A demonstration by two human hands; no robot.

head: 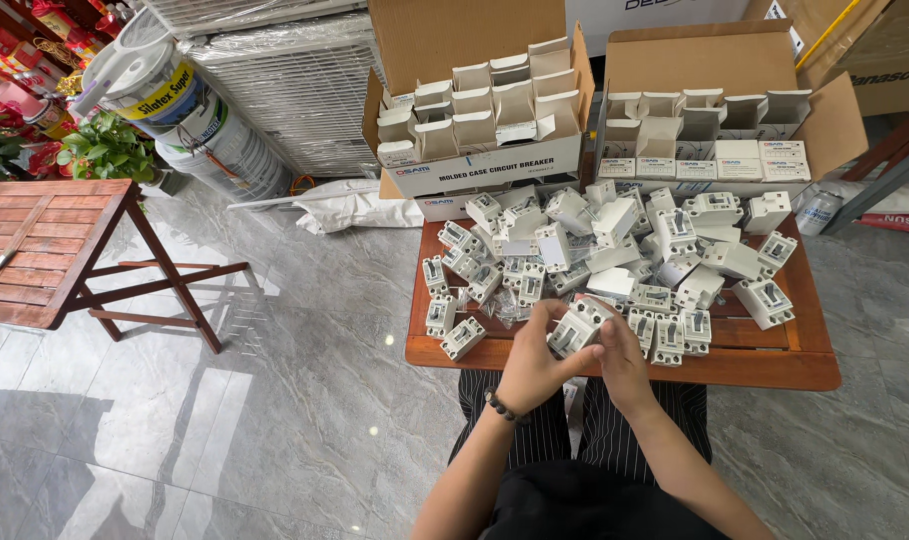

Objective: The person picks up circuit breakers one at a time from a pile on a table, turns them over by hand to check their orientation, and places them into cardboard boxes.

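Both hands, left hand (532, 362) and right hand (622, 358), gripped one white breaker (575, 329) at the table's (774, 368) near edge.

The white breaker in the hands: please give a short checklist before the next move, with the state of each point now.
1. Both hands on the white breaker: left hand and right hand hold it. Ok.
2. Held over the wooden table, not the floor: ok.
3. Pile of breakers away from the table edge: not ok, one breaker lies at the front edge.
4. Open cartons behind within reach: cannot tell.
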